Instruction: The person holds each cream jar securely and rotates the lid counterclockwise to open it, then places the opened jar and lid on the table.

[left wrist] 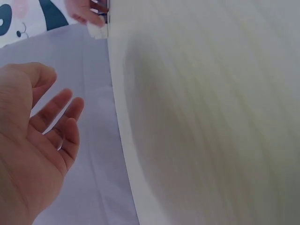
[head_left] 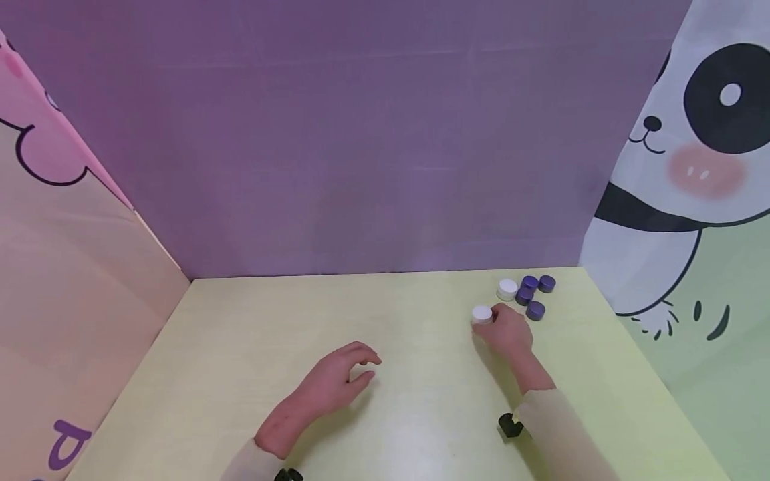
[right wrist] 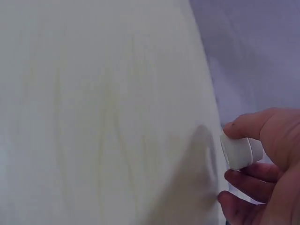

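1. Between the thumb and fingers of the right hand (head_left: 510,332), a small white round piece (right wrist: 239,152) is being pinched; whether it is also touching the tabletop (head_left: 409,414) cannot be told.
2. Just beyond the right hand, a second white piece (head_left: 507,290) is lying on the tabletop, near the pinched one but apart from it.
3. Beyond that hand and to its right, four dark purple round pieces (head_left: 535,310) are forming a loose cluster, one of them lying just beside the knuckles.
4. Well to the left of the right hand, the left hand (head_left: 337,377) is hovering above the tabletop, its thumb standing apart from its loosely bent fingers.
5. Behind the right hand, a pale sleeve (head_left: 565,431) is covering the forearm, and a small black device (head_left: 510,425) is showing beside it.
6. Beyond both hands, a purple wall (head_left: 373,147) is rising; to their right, a panda picture (head_left: 652,260) is filling the side wall.
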The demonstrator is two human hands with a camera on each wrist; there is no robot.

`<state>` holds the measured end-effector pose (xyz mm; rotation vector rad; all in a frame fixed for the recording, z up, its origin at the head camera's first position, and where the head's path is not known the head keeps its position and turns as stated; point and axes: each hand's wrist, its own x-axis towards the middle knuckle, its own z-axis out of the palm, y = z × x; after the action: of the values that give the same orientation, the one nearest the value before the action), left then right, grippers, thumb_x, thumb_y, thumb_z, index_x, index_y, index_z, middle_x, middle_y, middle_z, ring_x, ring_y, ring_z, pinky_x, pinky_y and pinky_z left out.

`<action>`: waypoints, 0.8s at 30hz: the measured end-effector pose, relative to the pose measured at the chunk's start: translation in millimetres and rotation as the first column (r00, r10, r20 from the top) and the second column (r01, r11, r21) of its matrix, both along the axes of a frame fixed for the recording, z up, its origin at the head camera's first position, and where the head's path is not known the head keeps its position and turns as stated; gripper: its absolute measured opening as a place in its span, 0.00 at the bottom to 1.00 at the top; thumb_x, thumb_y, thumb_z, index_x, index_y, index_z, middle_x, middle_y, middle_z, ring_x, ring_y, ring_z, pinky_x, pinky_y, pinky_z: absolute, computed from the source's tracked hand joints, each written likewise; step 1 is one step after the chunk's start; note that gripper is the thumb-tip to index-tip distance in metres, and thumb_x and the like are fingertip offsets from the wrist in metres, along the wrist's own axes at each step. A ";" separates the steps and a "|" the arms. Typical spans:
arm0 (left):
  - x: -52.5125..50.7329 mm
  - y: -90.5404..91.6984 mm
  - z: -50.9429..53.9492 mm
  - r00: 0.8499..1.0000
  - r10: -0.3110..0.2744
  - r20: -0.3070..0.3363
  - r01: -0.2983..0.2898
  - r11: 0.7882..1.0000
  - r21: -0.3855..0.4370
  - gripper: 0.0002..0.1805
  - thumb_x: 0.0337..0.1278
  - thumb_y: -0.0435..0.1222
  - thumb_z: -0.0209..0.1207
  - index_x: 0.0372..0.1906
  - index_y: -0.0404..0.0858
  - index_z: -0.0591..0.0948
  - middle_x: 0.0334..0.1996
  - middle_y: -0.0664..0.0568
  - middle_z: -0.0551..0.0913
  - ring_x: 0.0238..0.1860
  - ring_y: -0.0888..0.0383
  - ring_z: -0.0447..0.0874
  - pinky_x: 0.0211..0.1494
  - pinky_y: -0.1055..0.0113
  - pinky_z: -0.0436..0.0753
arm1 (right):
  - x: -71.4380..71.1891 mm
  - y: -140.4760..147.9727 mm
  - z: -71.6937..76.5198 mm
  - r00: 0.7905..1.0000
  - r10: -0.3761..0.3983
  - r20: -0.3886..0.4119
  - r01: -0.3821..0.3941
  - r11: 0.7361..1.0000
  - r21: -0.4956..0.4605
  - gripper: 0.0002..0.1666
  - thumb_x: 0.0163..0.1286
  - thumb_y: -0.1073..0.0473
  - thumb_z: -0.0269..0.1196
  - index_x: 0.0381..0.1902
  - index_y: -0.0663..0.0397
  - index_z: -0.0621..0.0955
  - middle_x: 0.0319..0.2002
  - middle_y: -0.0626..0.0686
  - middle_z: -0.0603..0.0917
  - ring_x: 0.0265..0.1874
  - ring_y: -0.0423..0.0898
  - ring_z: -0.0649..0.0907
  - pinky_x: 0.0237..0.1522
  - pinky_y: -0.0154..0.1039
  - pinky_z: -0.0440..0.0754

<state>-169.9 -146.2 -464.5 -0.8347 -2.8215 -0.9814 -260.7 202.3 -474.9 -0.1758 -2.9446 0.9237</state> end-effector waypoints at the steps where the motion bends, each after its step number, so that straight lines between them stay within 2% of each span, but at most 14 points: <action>1: 0.2 -0.9 0.1 1.000 -0.006 0.011 0.006 1.000 -0.001 0.11 0.65 0.37 0.59 0.50 0.46 0.81 0.50 0.67 0.76 0.48 0.59 0.78 0.44 0.65 0.78 | 2.6 -3.8 1.1 1.000 0.011 -0.002 -0.011 1.000 -0.022 0.24 0.55 0.49 0.67 0.43 0.60 0.79 0.37 0.56 0.82 0.34 0.53 0.80 0.32 0.46 0.74; 9: -6.8 -8.6 0.4 0.998 -0.040 0.053 0.037 0.998 0.058 0.13 0.64 0.36 0.60 0.52 0.45 0.81 0.50 0.67 0.77 0.46 0.63 0.78 0.48 0.61 0.78 | 24.7 -41.8 20.2 0.989 0.115 -0.089 -0.130 0.975 -0.180 0.24 0.52 0.55 0.71 0.45 0.60 0.80 0.39 0.54 0.84 0.37 0.51 0.80 0.39 0.45 0.76; 14: -15.3 -13.0 -2.5 0.996 -0.042 0.078 0.034 0.994 0.105 0.15 0.64 0.34 0.60 0.55 0.43 0.80 0.51 0.61 0.79 0.43 0.66 0.77 0.45 0.61 0.78 | 40.1 -65.4 29.9 0.975 0.158 -0.156 -0.192 0.954 -0.232 0.23 0.50 0.56 0.74 0.44 0.57 0.81 0.36 0.50 0.84 0.34 0.47 0.80 0.39 0.43 0.76; 18: -20.2 -12.3 -1.4 0.997 -0.035 0.075 0.024 0.989 0.144 0.20 0.64 0.35 0.61 0.60 0.43 0.77 0.55 0.56 0.78 0.44 0.63 0.78 0.45 0.58 0.78 | 51.2 -79.6 34.4 0.961 0.197 -0.193 -0.243 0.937 -0.252 0.22 0.49 0.57 0.76 0.42 0.54 0.81 0.34 0.48 0.83 0.33 0.46 0.80 0.37 0.41 0.76; 24: -21.5 -1.4 9.6 0.997 -0.064 0.045 0.054 0.981 0.187 0.24 0.62 0.40 0.63 0.63 0.51 0.74 0.58 0.66 0.71 0.50 0.53 0.79 0.47 0.52 0.78 | 66.0 -92.7 38.8 0.939 0.258 -0.229 -0.316 0.910 -0.270 0.22 0.48 0.58 0.77 0.41 0.52 0.82 0.34 0.44 0.83 0.35 0.52 0.81 0.36 0.41 0.77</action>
<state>-191.4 -147.6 -454.9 -0.8875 -2.7047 -1.2684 -194.8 109.5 -436.1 0.3311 -2.6807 1.3470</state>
